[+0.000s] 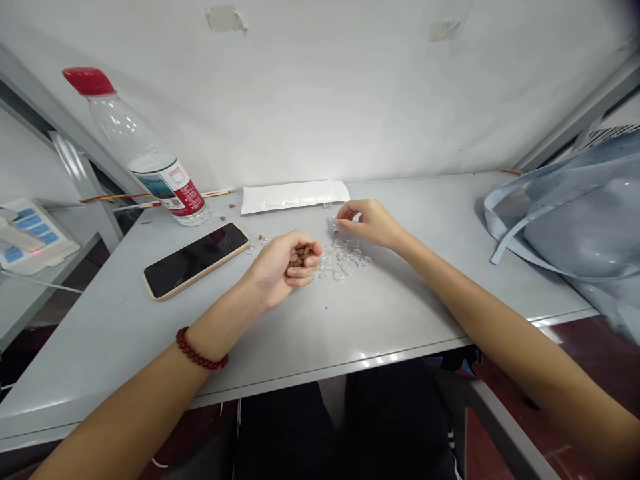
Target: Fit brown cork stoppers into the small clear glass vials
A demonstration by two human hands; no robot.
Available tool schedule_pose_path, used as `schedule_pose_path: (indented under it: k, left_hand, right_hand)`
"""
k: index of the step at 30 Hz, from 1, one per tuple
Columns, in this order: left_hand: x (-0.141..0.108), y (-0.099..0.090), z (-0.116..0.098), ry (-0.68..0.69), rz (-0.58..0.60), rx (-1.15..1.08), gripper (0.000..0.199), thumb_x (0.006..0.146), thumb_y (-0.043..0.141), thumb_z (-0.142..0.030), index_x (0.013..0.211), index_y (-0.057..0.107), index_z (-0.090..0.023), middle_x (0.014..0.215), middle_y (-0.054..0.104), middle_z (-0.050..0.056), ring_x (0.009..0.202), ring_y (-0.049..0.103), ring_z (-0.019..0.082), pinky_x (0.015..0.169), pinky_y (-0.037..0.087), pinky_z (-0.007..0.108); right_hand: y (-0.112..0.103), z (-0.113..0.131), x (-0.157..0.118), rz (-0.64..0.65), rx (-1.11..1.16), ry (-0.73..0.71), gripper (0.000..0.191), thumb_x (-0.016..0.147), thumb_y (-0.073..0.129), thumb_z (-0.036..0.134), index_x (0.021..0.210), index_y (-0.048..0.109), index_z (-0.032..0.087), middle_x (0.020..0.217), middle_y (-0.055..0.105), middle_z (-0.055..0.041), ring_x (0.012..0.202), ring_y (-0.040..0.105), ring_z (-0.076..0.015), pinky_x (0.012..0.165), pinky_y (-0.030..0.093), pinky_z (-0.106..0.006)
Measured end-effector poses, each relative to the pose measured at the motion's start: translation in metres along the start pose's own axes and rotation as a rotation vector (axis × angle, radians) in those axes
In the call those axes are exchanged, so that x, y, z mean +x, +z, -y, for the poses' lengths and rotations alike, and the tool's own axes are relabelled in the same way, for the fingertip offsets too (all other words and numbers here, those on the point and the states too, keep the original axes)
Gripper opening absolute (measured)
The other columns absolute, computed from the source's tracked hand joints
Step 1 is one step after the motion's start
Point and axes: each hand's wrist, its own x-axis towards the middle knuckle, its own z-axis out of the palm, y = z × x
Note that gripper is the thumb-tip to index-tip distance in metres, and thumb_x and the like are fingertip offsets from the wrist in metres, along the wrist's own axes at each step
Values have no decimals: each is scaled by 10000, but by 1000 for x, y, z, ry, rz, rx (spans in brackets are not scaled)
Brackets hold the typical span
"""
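**Grip Status and Parts Layout**

Left hand (287,270): palm turned inward, fingers curled into a cup. The grip is mostly closed and contains a cluster of small brown pellets (300,256), positioned above the worktop (310,347).

Right hand (367,223): thumb and index fingertip nearly meet at a clear plastic piece (331,225). Whether the grip is clamped on this piece cannot be determined.

Loose clear plastic discs (345,261) lie between the hands. A white pouch (295,197) lies flat behind them, near the wall (380,100). A smartphone (197,261) lies left of the left hand; a red-capped bottle (173,183) leans beyond it.
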Motion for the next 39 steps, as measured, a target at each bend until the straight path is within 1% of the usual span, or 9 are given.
schedule_pose_path:
  k: [3, 7, 15, 21, 26, 30, 32, 36, 39]
  left_hand:
    - [1, 2, 3, -13, -54, 78, 212, 810, 508, -191, 611, 536, -124, 517, 365, -48, 348, 216, 7, 325, 143, 148]
    - [1, 4, 3, -9, -102, 131, 253, 851, 522, -237, 625, 538, -126, 516, 356, -53, 353, 229, 5, 336, 153, 146]
    - [4, 2, 7, -15, -85, 138, 346, 902, 492, -385, 768, 629, -97, 560, 367, -47, 372, 229, 2, 343, 177, 133]
    - [5, 1, 8, 100, -49, 90, 329, 905, 523, -392, 734, 582, -116, 564, 372, -53, 376, 224, 0, 352, 190, 133]
    - [4, 1, 10, 131, -92, 175, 365, 883, 570, -381, 625, 496, -134, 506, 307, -72, 372, 214, 8, 351, 149, 145]
    - [1, 2, 9, 167, -207, 308, 422, 886, 563, -396, 566, 470, -137, 464, 276, -79, 360, 212, 7, 363, 144, 153]
    - [0, 3, 9, 158, -231, 341, 430, 897, 550, -351, 537, 442, -142, 449, 263, -80, 355, 206, 7, 366, 142, 156]
    - [3, 2, 11, 133, -210, 281, 388, 895, 547, -317, 561, 455, -144, 465, 280, -77, 359, 200, 9, 364, 138, 159]
    - [5, 1, 11, 121, -164, 222, 381, 899, 527, -423, 657, 547, -129, 519, 319, -67, 376, 218, 12, 362, 149, 156]
  right_hand:
    - [12, 4, 7, -3, -125, 24, 137, 806, 600, 258, 872, 642, 144, 739, 662, -47, 638, 553, -138, 588, 399, -275]
    - [16, 6, 6, 39, -139, 10, 61, 775, 590, 158, 786, 647, 141, 656, 626, -27, 591, 526, -126, 572, 391, -271]
    - [6, 38, -17, -48, 647, 111, 173, 769, 685, 315, 769, 637, 149, 715, 641, -21, 628, 561, -109, 598, 444, -268]
    - [16, 60, -26, -55, 835, 95, 166, 796, 679, 295, 751, 620, 146, 673, 637, -6, 670, 606, -117, 662, 486, -278]
    - [16, 59, -29, 28, 668, -85, 84, 821, 642, 225, 843, 668, 148, 797, 689, -33, 764, 637, -140, 723, 508, -298]
    - [20, 51, -28, -196, 220, -365, 118, 853, 558, 149, 814, 669, 147, 801, 668, -57, 714, 588, -136, 651, 483, -295]
    - [18, 45, -26, -272, 121, -437, 130, 853, 543, 134, 819, 668, 155, 847, 662, -67, 710, 577, -134, 637, 480, -297]
    - [6, 40, -22, -184, 355, -269, 26, 793, 663, 187, 806, 681, 173, 820, 673, -38, 744, 608, -149, 691, 509, -320]
    - [0, 44, -24, -65, 611, -105, 104, 752, 721, 249, 810, 699, 165, 788, 682, -32, 759, 628, -162, 722, 524, -335]
